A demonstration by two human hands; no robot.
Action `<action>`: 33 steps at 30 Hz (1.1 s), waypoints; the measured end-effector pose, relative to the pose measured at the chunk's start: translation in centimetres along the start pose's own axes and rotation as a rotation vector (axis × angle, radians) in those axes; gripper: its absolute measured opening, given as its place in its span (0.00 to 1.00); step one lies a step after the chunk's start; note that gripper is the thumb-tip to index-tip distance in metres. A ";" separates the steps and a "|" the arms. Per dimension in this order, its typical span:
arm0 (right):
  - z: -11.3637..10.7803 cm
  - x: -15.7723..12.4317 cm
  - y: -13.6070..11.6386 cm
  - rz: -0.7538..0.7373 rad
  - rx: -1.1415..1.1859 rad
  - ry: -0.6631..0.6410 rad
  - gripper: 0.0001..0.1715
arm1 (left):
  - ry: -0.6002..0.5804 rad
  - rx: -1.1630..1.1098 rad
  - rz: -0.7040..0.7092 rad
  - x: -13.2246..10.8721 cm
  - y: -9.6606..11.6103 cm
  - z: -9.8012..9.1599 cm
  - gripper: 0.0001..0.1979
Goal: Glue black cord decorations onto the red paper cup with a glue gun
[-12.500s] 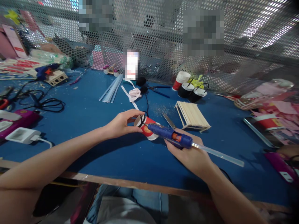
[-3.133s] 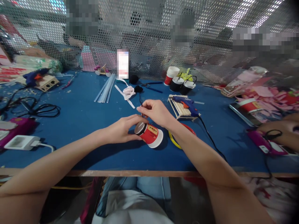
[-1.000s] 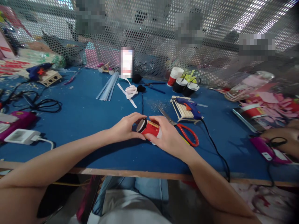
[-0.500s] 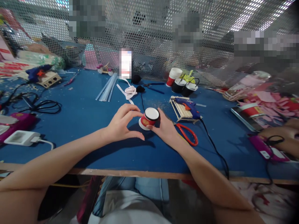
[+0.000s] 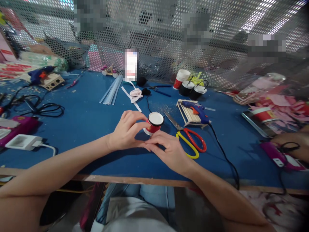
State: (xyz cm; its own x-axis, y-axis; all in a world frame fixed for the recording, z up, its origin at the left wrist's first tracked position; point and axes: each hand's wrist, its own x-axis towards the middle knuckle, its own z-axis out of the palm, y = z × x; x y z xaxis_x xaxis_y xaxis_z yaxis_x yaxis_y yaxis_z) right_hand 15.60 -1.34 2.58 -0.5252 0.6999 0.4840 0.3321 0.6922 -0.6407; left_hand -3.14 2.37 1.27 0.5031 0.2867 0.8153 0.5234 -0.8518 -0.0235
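A small red and white paper cup (image 5: 154,127) stands in front of me, a white disc on top and a black band around its upper edge. My left hand (image 5: 127,131) curls at the cup's left side, its fingertips against the wall. Its thumb reaches below and meets the fingertips of my right hand (image 5: 167,148). The right fingers are drawn together in a pinch in front of the cup; whatever lies between them is too small to make out. Just right of that hand lie scissors (image 5: 180,128) with one red and one yellow handle, blades slightly apart.
A blue glue gun (image 5: 196,111) rests on a wooden stick rack, its cord running to the table edge. Behind stand several cups (image 5: 185,87), pliers (image 5: 161,90), white ribbon (image 5: 135,94), clear glue sticks (image 5: 112,90) and a phone (image 5: 131,66). Another person's arm (image 5: 293,145) is at right.
My right hand has let go of the cup's right side and moved down and left to meet my left thumb. My left fingers have closed in on the cup. The scissors are now uncovered.
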 end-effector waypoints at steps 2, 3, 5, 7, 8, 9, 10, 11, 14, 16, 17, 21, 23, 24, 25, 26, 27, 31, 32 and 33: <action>0.3 -0.1 0.1 -0.026 -0.094 0.010 0.08 | -0.005 0.022 -0.007 -0.1 0.1 0.2 0.31; 0.4 -0.1 0.1 -0.037 -0.142 0.005 0.10 | -0.006 0.031 -0.017 -0.1 0.1 0.2 0.31; 0.5 -0.2 0.2 -0.074 -0.213 0.003 0.11 | -0.006 0.045 -0.034 -0.1 0.2 0.3 0.31; 0.4 -0.2 0.3 -0.111 -0.252 0.012 0.11 | -0.001 0.046 -0.050 -0.1 0.3 0.3 0.33; 0.2 -0.2 0.4 -0.120 -0.261 0.015 0.10 | 0.004 0.040 -0.065 -0.1 0.3 0.3 0.33; 0.0 -0.2 0.4 -0.114 -0.268 0.020 0.10 | 0.007 0.030 -0.088 -0.1 0.2 0.2 0.34; -0.3 -0.2 0.5 -0.098 -0.271 0.019 0.10 | 0.010 0.016 -0.122 0.0 0.0 0.2 0.33; -0.5 -0.2 0.5 -0.077 -0.273 0.013 0.11 | 0.012 -0.001 -0.167 0.0 -0.1 0.1 0.32; -1.2 -0.3 0.5 -0.073 -0.299 -0.080 0.16 | -0.012 -0.076 -0.320 0.0 -0.9 -0.1 0.22; -1.4 -0.4 0.6 -0.092 -0.335 -0.200 0.22 | -0.050 -0.121 -0.380 0.0 -1.4 -0.1 0.15; -1.4 -0.4 0.7 -0.070 -0.361 -0.251 0.24 | -0.070 -0.138 -0.392 0.0 -1.5 0.0 0.13; -2.3 -0.1 1.5 0.218 -0.458 -0.327 0.26 | -0.131 -0.169 -0.388 0.0 -1.9 0.4 0.20; -3.1 0.2 2.0 0.321 -0.457 -0.283 0.24 | -0.187 -0.189 -0.392 0.0 -1.9 0.8 0.27; -3.4 0.5 2.3 0.348 -0.453 -0.246 0.22 | -0.217 -0.206 -0.403 0.1 -1.9 1.0 0.30; -3.7 0.6 2.7 0.368 -0.453 -0.207 0.19 | -0.245 -0.229 -0.423 0.1 -1.9 1.2 0.32; -3.8 0.8 3.0 0.383 -0.457 -0.175 0.15 | -0.268 -0.251 -0.447 0.2 -2.0 1.4 0.34; -3.9 0.9 3.4 0.395 -0.464 -0.151 0.10 | -0.291 -0.271 -0.469 0.3 -2.0 1.5 0.35; -3.4 1.1 4.8 0.355 -0.456 -0.063 0.10 | -0.396 -0.327 -0.509 0.9 -2.0 2.0 0.38; -3.2 1.1 5.1 0.323 -0.438 -0.040 0.12 | -0.419 -0.343 -0.505 1.1 -2.0 2.2 0.38; -3.1 1.1 5.3 0.293 -0.414 -0.020 0.14 | -0.436 -0.360 -0.498 1.3 -1.9 2.4 0.39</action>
State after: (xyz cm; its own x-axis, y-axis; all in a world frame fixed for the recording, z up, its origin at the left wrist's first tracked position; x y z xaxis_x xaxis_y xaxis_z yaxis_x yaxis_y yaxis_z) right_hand 19.24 3.63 1.52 -0.3769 0.8744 0.3057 0.7483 0.4819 -0.4558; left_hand -1.85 5.39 0.97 0.5314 0.7594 0.3754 0.5411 -0.6452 0.5394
